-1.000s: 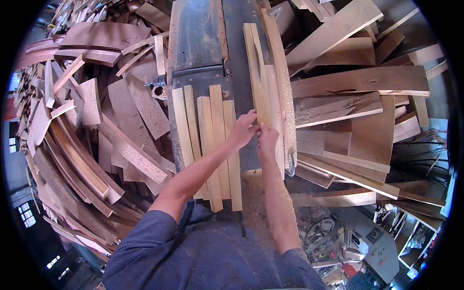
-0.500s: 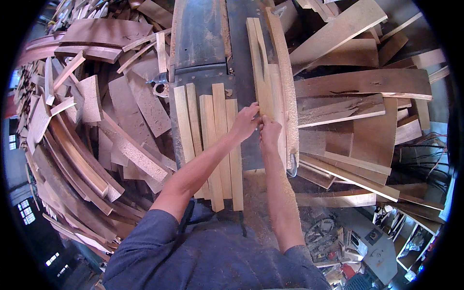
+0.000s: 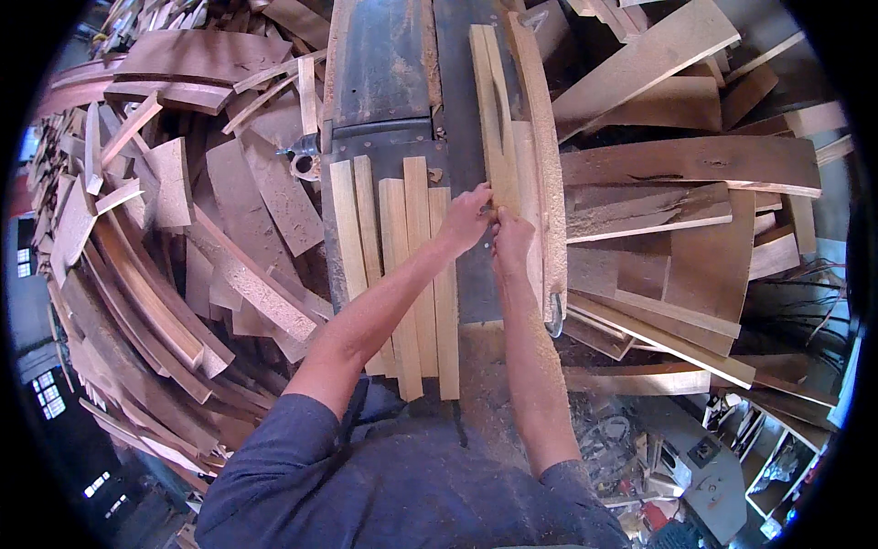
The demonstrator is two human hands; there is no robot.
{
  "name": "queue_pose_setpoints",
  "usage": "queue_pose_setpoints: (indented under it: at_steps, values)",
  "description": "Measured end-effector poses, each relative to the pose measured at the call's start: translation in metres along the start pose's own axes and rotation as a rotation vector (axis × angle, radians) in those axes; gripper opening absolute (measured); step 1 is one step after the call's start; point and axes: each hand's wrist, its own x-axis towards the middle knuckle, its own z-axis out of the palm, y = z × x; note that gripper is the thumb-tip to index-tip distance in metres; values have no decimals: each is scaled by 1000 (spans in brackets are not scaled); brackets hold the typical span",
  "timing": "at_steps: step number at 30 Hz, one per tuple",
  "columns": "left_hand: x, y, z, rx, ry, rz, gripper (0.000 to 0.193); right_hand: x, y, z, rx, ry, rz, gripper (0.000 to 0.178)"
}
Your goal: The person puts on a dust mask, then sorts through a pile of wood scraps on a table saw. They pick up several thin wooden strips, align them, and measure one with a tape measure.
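A pale wooden strip (image 3: 495,110) lies lengthwise on the dark metal machine bed (image 3: 465,119), with a narrow dark gap along its far part; I cannot tell whether it is one piece or two. Its near end is in both my hands. My left hand (image 3: 468,220) is closed at the end's left side, and my right hand (image 3: 513,240) pinches it just beside, the knuckles nearly touching. The fingertips are partly hidden. Left of the hands, several loose wooden strips (image 3: 394,242) lie side by side on the bed, their near ends reaching toward my body. My left forearm passes over them.
Along the bed's right side runs a long wooden fence (image 3: 549,201) coated with sawdust. Stacked brown boards (image 3: 686,165) crowd the right, and curved offcuts (image 3: 146,293) pile up on the left. A small metal fitting (image 3: 303,165) sits at the bed's left edge.
Both hands have shifted slightly away from my body, and the strip has slid a little farther along the bed with them. The loose strips on the left lie as before.
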Motion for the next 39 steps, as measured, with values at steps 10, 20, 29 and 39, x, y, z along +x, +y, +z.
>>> queue_pose_setpoints:
  at_steps: [10,20,29,39]
  values:
    - [14,2,-2,-193,73,-70,20,1,-18,7,25,-14,92,27]
    - [36,19,-10,131,175,-189,19,9,-15,14,137,0,51,25]
    - [46,17,-11,101,175,-271,20,11,-23,13,98,-20,115,28]
    - [54,8,-6,190,216,-262,18,19,-17,14,115,-34,92,30]
